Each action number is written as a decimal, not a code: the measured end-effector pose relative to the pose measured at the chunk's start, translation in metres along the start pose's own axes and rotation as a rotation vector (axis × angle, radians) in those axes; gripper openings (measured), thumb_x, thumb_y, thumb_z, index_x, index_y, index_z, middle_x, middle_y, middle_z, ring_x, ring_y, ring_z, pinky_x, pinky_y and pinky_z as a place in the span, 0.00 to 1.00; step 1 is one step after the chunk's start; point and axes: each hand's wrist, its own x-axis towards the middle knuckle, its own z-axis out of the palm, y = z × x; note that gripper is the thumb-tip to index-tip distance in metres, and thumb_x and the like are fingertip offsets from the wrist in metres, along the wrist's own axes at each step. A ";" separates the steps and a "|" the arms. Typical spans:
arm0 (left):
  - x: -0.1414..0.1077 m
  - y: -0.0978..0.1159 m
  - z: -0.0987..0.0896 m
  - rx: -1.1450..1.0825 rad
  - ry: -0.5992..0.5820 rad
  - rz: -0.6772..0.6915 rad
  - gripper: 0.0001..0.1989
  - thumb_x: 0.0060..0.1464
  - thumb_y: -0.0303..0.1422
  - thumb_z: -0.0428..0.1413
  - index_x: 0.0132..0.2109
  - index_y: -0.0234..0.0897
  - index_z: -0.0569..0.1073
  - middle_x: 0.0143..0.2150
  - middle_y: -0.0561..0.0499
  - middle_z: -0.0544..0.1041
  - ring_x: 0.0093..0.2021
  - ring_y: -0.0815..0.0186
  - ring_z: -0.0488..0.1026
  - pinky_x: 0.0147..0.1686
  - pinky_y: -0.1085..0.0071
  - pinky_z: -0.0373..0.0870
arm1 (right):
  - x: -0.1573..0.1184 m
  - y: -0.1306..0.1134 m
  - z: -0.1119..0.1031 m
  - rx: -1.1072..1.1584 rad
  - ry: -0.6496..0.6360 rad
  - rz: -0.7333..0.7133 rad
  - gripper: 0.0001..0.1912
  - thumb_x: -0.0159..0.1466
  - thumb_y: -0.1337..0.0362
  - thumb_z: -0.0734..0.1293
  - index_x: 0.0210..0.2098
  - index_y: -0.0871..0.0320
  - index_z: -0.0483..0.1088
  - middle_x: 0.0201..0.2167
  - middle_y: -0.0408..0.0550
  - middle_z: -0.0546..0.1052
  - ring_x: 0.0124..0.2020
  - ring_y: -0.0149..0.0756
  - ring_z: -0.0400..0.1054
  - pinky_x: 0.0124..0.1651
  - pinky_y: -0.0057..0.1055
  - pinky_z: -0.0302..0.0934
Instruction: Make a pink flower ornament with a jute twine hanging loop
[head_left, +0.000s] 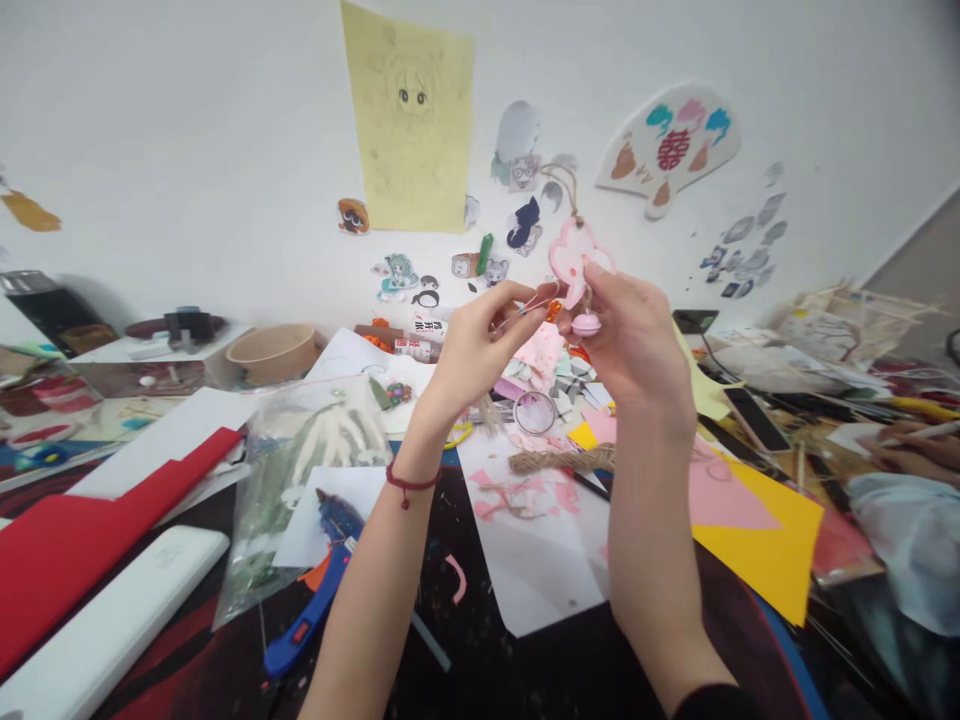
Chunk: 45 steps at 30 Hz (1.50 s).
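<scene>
White wall and dark worktop: a pale wall [187,120] carries a yellow paper sheet with a pencil drawing [409,175]; below it, a cluttered dark worktop [517,685].
Pink ornament: a flat, pale pink, scalloped cloud-like ornament with small orange-red marks [566,245], held up in the air, well above the worktop.
Twine and bell: a brown twine loop [575,190] rises from its top edge; a small round pink bell [586,324] hangs beneath.
Right grip: the right hand [637,335] pinches the ornament at its lower right edge, so the piece lies up and to the left of this grip.
Left grip: the left hand [480,340] has thumb and fingers nearly together on a thin pale strand [525,308]; whether thread or wire, the blur leaves uncertain.
Long axis: loop, ornament and bell line up roughly upright, while the strand slants up toward the ornament's lower left edge.
Nearer hand: the right, touching it; the left fingertips are just beside it, and I cannot tell whether the strand touches.
Under the hands: a white paper sheet with pink scraps [540,590], crossed by a brown twine bundle [559,459].
Beside the left forearm: a blue glue gun [306,622].
</scene>
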 end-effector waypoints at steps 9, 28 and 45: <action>0.000 -0.001 0.008 0.611 0.251 0.421 0.10 0.68 0.29 0.53 0.42 0.31 0.78 0.34 0.49 0.80 0.31 0.71 0.71 0.34 0.74 0.63 | -0.003 -0.003 -0.001 -0.087 0.081 -0.052 0.13 0.61 0.57 0.75 0.24 0.56 0.76 0.19 0.41 0.70 0.19 0.29 0.66 0.23 0.29 0.63; 0.000 0.005 0.011 0.592 0.363 0.508 0.08 0.66 0.28 0.55 0.41 0.32 0.78 0.34 0.49 0.82 0.34 0.70 0.77 0.35 0.74 0.68 | -0.004 -0.018 -0.021 0.071 -0.078 -0.050 0.15 0.61 0.56 0.75 0.23 0.54 0.72 0.23 0.40 0.69 0.24 0.27 0.62 0.28 0.27 0.61; -0.006 0.008 0.031 0.723 0.458 0.586 0.10 0.67 0.31 0.54 0.41 0.36 0.80 0.20 0.57 0.72 0.21 0.74 0.65 0.25 0.72 0.54 | -0.013 -0.018 -0.011 -0.125 0.065 -0.136 0.21 0.60 0.52 0.76 0.19 0.56 0.69 0.20 0.41 0.67 0.21 0.26 0.57 0.23 0.28 0.54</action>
